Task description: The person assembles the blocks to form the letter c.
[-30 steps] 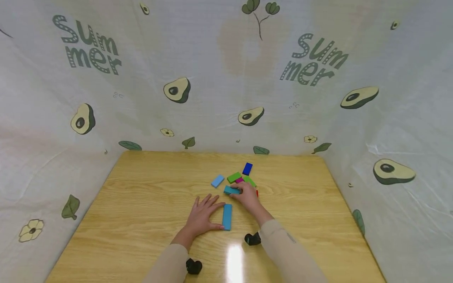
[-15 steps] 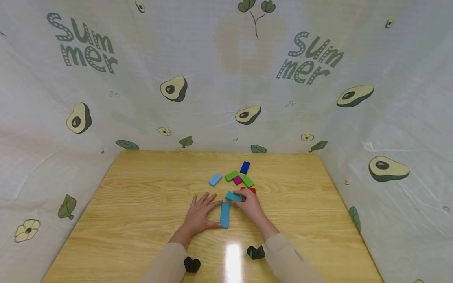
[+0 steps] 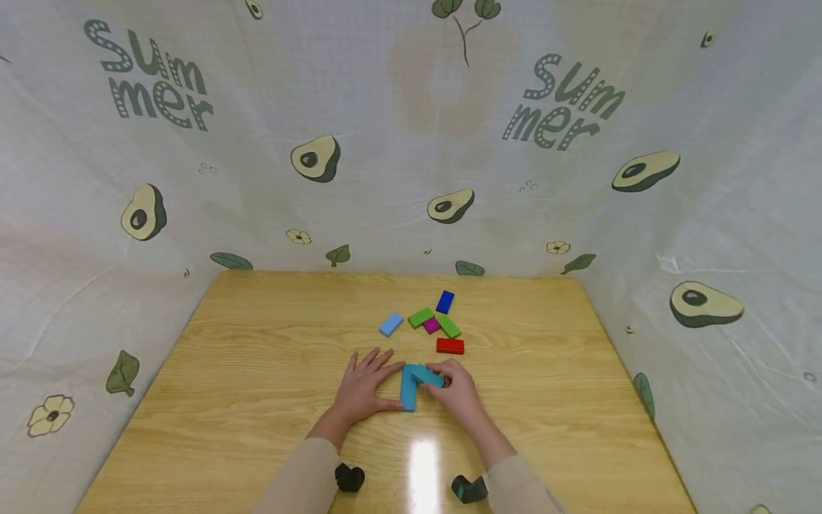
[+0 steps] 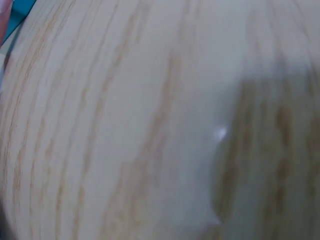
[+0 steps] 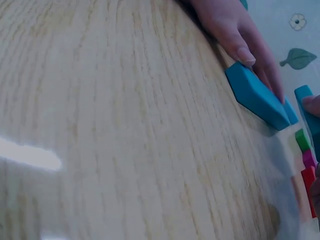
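A blue block lies lengthwise on the table. My left hand is spread flat to its left, with the thumb and forefinger touching its side near the two ends. In the right wrist view that block has another strip of blue past it; I cannot tell whether this is a separate block. My right hand pinches a second blue block between thumb and fingers. This one is tilted, its left end over or against the far end of the lying block. The left wrist view shows mostly bare tabletop.
Beyond the hands lie a red block, a magenta block, two green blocks, a light blue block and a dark blue block. A patterned cloth rises along the table's back and sides.
My right hand has drawn the second blue block towards me, to the far end of the lying one, uncovering the red block. My left hand has stayed put.
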`<act>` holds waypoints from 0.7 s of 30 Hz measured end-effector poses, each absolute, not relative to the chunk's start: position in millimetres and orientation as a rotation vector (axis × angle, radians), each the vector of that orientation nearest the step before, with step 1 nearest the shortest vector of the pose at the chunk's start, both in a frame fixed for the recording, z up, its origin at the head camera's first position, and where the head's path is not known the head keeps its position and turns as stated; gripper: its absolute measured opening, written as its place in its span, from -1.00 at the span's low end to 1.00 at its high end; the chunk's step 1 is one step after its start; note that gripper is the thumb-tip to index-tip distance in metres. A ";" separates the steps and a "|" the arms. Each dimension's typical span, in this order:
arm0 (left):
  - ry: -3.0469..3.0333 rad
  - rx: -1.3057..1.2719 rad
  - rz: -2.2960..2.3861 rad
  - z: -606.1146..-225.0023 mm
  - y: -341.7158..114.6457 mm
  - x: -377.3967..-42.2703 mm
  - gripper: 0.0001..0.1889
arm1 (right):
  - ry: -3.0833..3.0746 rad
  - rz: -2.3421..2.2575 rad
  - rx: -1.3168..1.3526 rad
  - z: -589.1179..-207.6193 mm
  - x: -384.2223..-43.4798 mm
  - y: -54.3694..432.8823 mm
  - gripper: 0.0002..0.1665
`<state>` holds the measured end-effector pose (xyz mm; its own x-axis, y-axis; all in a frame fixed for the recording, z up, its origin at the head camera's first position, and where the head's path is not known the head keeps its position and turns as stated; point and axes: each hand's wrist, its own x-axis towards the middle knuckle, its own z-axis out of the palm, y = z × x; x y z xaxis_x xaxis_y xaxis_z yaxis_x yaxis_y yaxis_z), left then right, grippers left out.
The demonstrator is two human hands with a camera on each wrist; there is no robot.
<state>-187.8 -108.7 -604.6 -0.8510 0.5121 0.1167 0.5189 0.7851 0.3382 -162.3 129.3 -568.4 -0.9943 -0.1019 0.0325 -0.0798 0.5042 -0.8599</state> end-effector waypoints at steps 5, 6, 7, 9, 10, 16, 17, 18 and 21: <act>-2.953 -0.851 -0.576 -602.9 -107.9 -187.6 -0.09 | 2.694 -1.575 -0.175 -568.1 -151.3 129.4 -0.58; -2.951 -0.851 -0.575 -602.8 -107.7 -187.5 -0.09 | 2.695 -1.572 -0.176 -568.5 -148.8 129.6 -0.58; -2.952 -0.852 -0.577 -603.0 -108.0 -187.5 -0.09 | 2.697 -1.567 -0.174 -569.0 -146.3 129.1 -0.59; -2.949 -0.856 -0.580 -603.2 -108.4 -187.5 -0.09 | 2.706 -1.556 -0.186 -570.5 -141.1 128.4 -0.60; -2.948 -0.858 -0.581 -603.2 -108.5 -187.5 -0.09 | 2.707 -1.555 -0.191 -571.3 -138.4 128.1 -0.60; -2.947 -0.861 -0.587 -602.8 -108.9 -187.5 -0.10 | 2.719 -1.555 -0.214 -576.0 -124.5 125.4 -0.60; -2.947 -0.860 -0.585 -602.8 -109.0 -187.4 -0.10 | 2.719 -1.558 -0.216 -577.3 -122.6 125.2 -0.61; -2.945 -0.858 -0.585 -602.8 -109.0 -187.2 -0.10 | 2.718 -1.567 -0.215 -578.2 -120.5 124.9 -0.61; -2.935 -0.861 -0.589 -603.7 -109.0 -186.6 -0.10 | 2.703 -1.585 -0.214 -581.5 -113.7 124.8 -0.60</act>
<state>-186.6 -109.0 -603.7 -0.8468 0.5160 0.1293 0.5259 0.7756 0.3491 -113.7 124.8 -581.5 -0.9907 -0.1178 0.0674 -0.1164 0.4815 -0.8687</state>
